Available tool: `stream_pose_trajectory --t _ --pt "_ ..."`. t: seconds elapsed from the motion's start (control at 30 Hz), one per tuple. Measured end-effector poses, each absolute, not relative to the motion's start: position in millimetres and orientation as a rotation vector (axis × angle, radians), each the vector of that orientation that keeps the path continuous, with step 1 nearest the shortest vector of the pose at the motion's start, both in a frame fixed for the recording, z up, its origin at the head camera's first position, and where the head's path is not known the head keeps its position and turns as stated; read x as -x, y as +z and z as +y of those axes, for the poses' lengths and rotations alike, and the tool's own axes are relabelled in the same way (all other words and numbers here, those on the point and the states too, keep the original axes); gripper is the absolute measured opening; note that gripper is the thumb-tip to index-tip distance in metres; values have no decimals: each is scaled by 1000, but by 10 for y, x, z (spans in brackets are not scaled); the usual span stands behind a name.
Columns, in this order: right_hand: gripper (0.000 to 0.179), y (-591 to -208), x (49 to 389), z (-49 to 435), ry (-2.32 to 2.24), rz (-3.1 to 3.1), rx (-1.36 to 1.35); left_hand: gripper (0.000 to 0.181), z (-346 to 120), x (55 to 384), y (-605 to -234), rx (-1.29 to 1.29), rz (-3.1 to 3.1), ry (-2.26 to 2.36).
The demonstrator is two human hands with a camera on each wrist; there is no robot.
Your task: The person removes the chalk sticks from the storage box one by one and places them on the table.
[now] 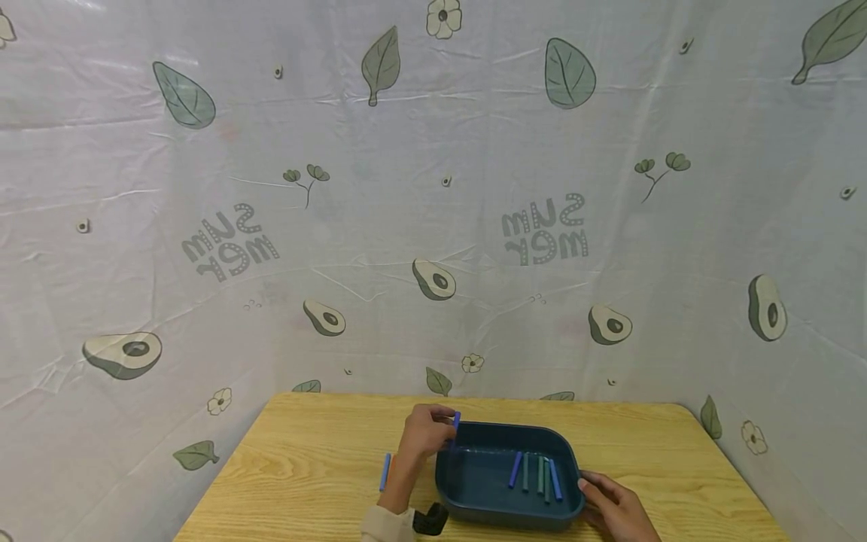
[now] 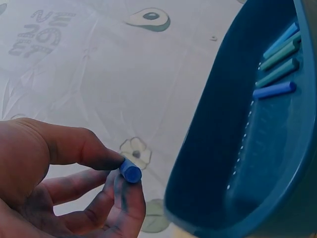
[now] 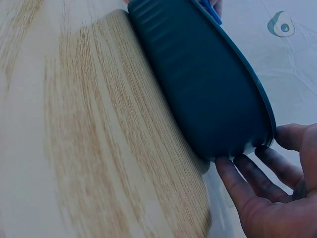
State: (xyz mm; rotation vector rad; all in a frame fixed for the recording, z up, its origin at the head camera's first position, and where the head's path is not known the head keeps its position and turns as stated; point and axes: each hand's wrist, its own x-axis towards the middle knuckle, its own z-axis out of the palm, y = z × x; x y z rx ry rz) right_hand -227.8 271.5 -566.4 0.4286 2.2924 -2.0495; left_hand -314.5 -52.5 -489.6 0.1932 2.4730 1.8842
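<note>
My left hand [image 1: 425, 433] pinches a blue-violet chalk stick [image 2: 131, 172] between thumb and fingers, just above the left end of a dark blue plastic tub [image 1: 477, 478]. Bluish smudges mark the fingertips. Inside the tub, toward its right side, lie several chalk sticks: a violet-blue one [image 1: 515, 470], green ones [image 1: 540, 476] and a brighter blue one [image 1: 555, 480]. At the tub's right end my right hand [image 1: 612, 508] grips it, thumb at the rim and fingers against the outer wall, as the right wrist view shows.
Left of the tub, a light blue chalk stick [image 1: 384, 473] lies on the wooden table [image 1: 305, 467]. Beside it an orange piece [image 1: 393, 463] is partly hidden by my left forearm. A patterned curtain [image 1: 379, 226] hangs behind the table.
</note>
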Motion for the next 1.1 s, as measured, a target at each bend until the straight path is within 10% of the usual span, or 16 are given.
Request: stream_pose_trajectory --t 1.1 --pt "60 -5704 2308 2736 -2089 2278 -441 43 -1514 3120 -5152 3 2530 1892"
